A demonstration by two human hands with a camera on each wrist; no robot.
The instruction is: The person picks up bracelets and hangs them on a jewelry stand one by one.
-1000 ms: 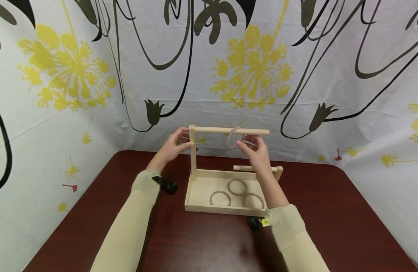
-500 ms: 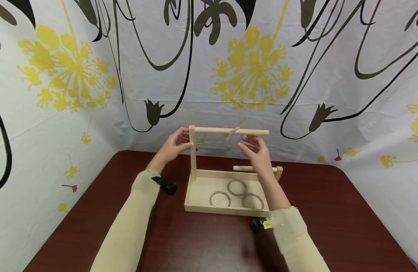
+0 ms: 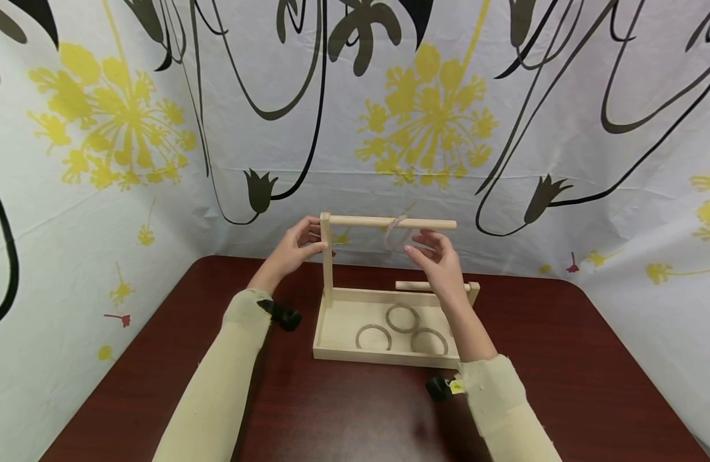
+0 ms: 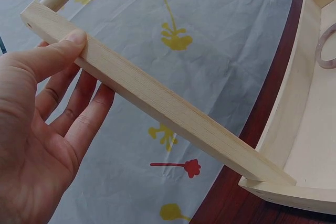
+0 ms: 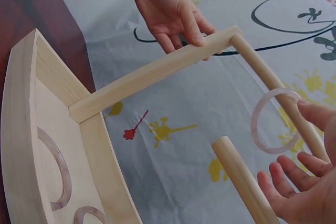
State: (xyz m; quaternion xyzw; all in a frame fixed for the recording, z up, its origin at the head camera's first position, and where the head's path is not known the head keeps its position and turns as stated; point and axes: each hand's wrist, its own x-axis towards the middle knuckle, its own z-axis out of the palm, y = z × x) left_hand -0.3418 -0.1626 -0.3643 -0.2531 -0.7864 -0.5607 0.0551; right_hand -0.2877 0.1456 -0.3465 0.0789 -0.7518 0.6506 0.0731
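Note:
A wooden stand has a shallow tray (image 3: pixel 384 359), a tall post (image 4: pixel 157 98) at its left and a long upper bar (image 3: pixel 355 221). My left hand (image 4: pixel 47 103) grips the post near its top, thumb in front and fingers behind. From the upper bar hangs a pale translucent bangle (image 5: pixel 255 124). Beside it my right hand (image 3: pixel 443 263) is held with loosely parted fingers; the thumb tip lies very near the bangle, and nothing is pinched. Several other bangles are in view: one (image 3: pixel 373 326) lies front left in the tray, another (image 3: pixel 402 332) behind it.
A shorter, lower bar (image 3: pixel 415 285) sticks out from a short post (image 3: pixel 474 294) at the tray's right, partly behind my right forearm. The stand is on a dark red-brown table (image 3: pixel 216 359). A patterned cloth (image 3: pixel 309 141) hangs behind and at the sides.
My right hand has let go of the bangle and drawn slightly right, leaving it hanging on the upper bar. The left hand keeps its place on the post.

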